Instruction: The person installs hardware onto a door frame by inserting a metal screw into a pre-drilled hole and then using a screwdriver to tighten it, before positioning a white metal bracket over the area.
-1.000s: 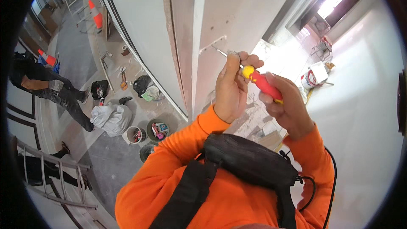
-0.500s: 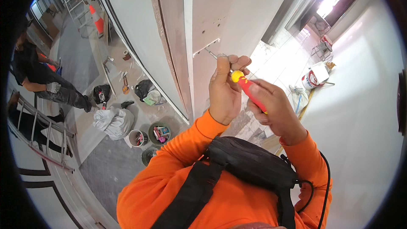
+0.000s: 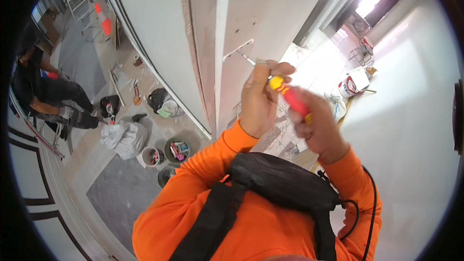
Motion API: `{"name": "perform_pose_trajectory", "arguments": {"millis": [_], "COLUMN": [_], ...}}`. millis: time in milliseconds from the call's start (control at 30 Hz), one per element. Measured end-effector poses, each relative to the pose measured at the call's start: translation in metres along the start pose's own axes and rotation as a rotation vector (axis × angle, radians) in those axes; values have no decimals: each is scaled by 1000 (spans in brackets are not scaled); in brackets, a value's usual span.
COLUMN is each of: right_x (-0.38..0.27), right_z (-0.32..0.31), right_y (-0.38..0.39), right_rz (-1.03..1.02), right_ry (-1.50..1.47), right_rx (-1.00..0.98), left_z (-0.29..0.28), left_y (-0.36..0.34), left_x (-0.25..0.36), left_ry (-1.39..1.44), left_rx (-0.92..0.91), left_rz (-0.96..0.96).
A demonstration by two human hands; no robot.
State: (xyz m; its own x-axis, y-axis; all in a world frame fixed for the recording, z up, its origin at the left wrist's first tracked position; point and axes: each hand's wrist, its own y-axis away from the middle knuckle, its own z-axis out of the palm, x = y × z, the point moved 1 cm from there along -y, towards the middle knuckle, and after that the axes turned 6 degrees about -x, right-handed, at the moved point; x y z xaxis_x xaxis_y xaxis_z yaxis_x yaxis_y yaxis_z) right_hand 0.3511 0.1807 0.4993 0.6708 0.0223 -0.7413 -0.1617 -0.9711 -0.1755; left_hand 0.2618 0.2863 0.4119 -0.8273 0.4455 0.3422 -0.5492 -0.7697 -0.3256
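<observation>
Both forearms are bent upward. The right hand (image 3: 319, 123) grasps the handle of the red-and-yellow-handled metal screwdriver (image 3: 291, 96); the left hand (image 3: 260, 104), raised, pinches its shaft. The shaft slants up-left toward the narrow white strip (image 3: 247, 44) on the pale flat panel (image 3: 278, 14).

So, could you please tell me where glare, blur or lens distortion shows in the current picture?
Head view: the window is blown out, and the floor tiles look washed out; head view: the right hand and screwdriver handle look blurred; head view: the lower edge of the left wall bows, and the corners go black.
</observation>
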Motion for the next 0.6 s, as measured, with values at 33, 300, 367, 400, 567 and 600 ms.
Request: {"name": "perform_pose_trajectory", "arguments": {"millis": [33, 300, 367, 400, 567, 600], "right_x": [-1, -5, 7, 8, -12, -6], "right_z": [5, 16, 3, 3, 10, 13], "right_y": [2, 12, 2, 3, 0, 2], "right_rz": [-51, -326, -121, -3, 93, -241], "right_ry": [71, 931, 213, -11, 28, 557], "right_rx": [32, 183, -12, -76, -108, 108], "left_z": [-2, 5, 3, 1, -5, -7], "left_y": [1, -1, 4, 5, 0, 0], "left_x": [0, -2, -5, -5, -2, 0], "left_ry": [-55, 177, 212, 147, -10, -15], "left_rx": [40, -42, -127, -80, 4, 12], "left_rz": [18, -12, -56, -29, 67, 84]}}
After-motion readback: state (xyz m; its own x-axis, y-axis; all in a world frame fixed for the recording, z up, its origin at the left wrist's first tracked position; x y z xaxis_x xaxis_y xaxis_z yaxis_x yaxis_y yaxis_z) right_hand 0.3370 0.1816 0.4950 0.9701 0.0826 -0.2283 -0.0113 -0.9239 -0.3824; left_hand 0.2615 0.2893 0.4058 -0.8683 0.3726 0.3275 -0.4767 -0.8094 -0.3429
